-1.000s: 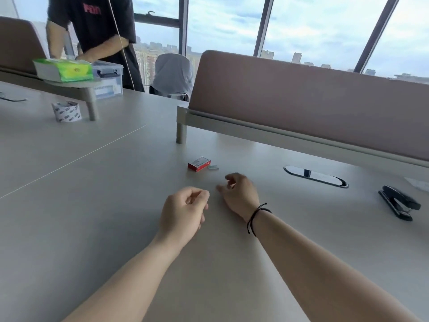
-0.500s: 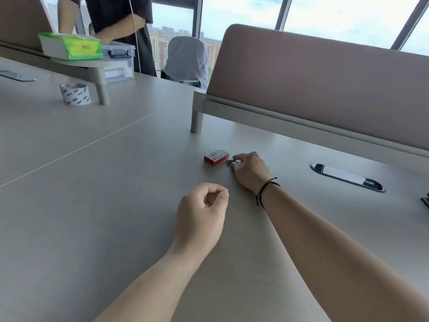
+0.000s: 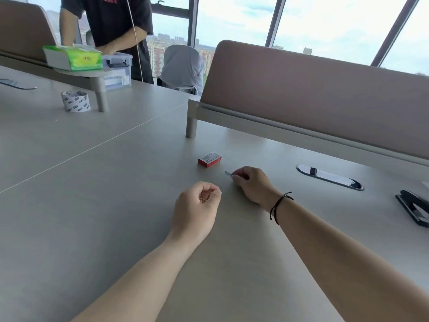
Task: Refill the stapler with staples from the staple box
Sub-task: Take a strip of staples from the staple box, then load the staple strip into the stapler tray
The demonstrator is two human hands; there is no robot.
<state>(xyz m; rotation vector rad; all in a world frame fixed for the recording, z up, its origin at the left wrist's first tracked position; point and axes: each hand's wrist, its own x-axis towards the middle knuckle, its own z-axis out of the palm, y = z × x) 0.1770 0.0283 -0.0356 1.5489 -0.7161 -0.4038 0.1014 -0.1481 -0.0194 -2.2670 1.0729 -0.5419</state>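
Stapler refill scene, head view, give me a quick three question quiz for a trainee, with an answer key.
1. True or false: the stapler lies at the table's right edge, away from both hands.
2. Which hand pinches the strip of staples?
A. left hand
B. right hand
C. neither
3. Fill in: the red staple box lies on the table just ____ of the staple strip, as the camera sees it.

Key:
1. True.
2. B. The right hand's fingertips hold the strip low over the table; the left hand is loosely curled and looks empty.
3. Left.
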